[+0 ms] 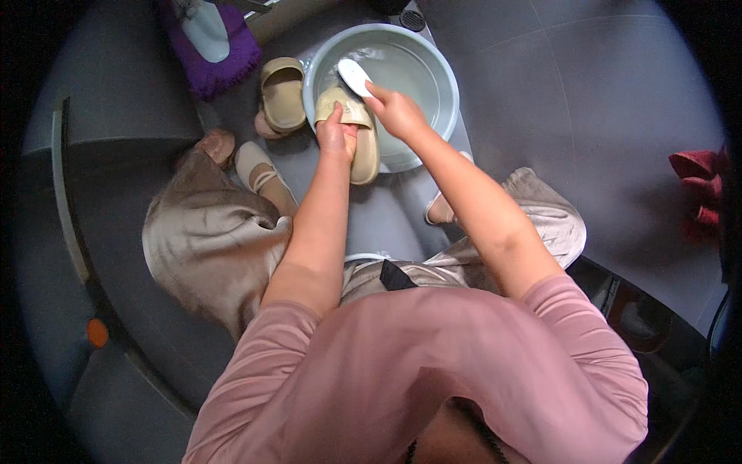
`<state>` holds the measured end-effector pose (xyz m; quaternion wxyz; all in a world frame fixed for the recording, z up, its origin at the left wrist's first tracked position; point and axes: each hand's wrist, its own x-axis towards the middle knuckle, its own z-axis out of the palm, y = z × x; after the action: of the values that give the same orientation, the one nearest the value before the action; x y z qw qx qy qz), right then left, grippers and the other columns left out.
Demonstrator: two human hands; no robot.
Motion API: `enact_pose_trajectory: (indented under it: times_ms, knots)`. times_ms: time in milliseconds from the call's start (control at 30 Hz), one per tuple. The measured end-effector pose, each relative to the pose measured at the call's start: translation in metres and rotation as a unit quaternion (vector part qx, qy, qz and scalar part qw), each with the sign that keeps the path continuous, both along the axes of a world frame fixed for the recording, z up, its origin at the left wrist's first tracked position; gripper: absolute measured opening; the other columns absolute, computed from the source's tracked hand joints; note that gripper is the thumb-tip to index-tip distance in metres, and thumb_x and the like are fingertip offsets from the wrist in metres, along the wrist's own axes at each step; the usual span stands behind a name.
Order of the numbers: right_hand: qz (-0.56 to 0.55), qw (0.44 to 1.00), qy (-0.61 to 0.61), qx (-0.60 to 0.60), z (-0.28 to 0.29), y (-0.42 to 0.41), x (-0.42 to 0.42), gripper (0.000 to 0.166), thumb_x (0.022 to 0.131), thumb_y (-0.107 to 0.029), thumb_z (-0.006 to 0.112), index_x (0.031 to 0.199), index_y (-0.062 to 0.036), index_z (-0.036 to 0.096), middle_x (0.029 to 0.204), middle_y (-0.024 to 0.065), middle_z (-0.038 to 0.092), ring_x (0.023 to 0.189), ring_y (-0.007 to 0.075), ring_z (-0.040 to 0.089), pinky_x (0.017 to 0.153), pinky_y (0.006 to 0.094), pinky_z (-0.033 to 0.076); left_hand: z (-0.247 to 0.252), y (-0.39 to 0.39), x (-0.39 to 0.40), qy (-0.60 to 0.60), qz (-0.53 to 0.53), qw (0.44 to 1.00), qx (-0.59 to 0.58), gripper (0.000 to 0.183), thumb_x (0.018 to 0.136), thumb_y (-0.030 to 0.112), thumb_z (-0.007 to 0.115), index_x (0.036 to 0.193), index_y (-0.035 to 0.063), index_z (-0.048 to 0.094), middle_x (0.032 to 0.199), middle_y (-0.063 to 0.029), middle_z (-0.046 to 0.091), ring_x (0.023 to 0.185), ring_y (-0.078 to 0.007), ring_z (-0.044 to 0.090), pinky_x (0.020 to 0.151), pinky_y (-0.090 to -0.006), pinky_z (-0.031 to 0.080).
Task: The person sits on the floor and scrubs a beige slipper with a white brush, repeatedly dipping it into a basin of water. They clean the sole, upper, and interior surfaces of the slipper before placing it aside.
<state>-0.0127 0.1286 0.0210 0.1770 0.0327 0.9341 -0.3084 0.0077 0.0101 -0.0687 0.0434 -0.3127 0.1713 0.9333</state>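
My left hand (336, 139) grips a beige slide slipper (366, 161) by its broad strap, with the fingers inside the foot opening and the thumb on top. The slipper is held over the near-left rim of a pale round basin (450, 119), which has clear water (408, 75) in it. In my right hand (399, 113) is a white-backed brush (352, 74), its underside at the strap's upper right edge; whether the bristles touch is hidden. A matching beige slipper (284, 100) rests just left of the basin, sole down.
A purple fringed mop (240, 49) lies at the upper left. Beyond the basin is a round floor drain (412, 21). My shoes, one a cream flat (253, 159), flank the basin's near side. Red cloth (698, 174) shows at the far right above grey floor tiles (614, 116).
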Motion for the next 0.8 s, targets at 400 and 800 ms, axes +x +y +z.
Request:
enact_pose_trajectory:
  times_ms: [400, 800]
  knots:
    - [0.082, 0.994, 0.004, 0.065, 0.012, 0.042, 0.039, 0.038, 0.087, -0.036, 0.054, 0.124, -0.0264, 0.055, 0.097, 0.0182, 0.064, 0.090, 0.0350, 0.061, 0.077, 0.0405, 0.049, 0.014, 0.018, 0.014, 0.004, -0.089, 0.993, -0.082, 0.033, 0.091, 0.010, 0.052, 0.122, -0.0021, 0.044, 0.116, -0.0164, 0.053, 0.099, -0.0295, 0.059, 0.080, -0.0407, 0.052]
    - [-0.118, 0.989, -0.056, -0.063, -0.103, 0.073, -0.006, 0.050, 0.083, -0.035, 0.060, 0.127, -0.0104, 0.052, 0.121, 0.0193, 0.056, 0.112, 0.0326, 0.054, 0.093, 0.0381, 0.041, 0.020, 0.008, 0.052, -0.014, -0.114, 0.943, -0.311, 0.038, 0.084, 0.006, 0.060, 0.119, -0.0057, 0.049, 0.113, -0.0140, 0.058, 0.098, -0.0226, 0.059, 0.083, -0.0315, 0.047]
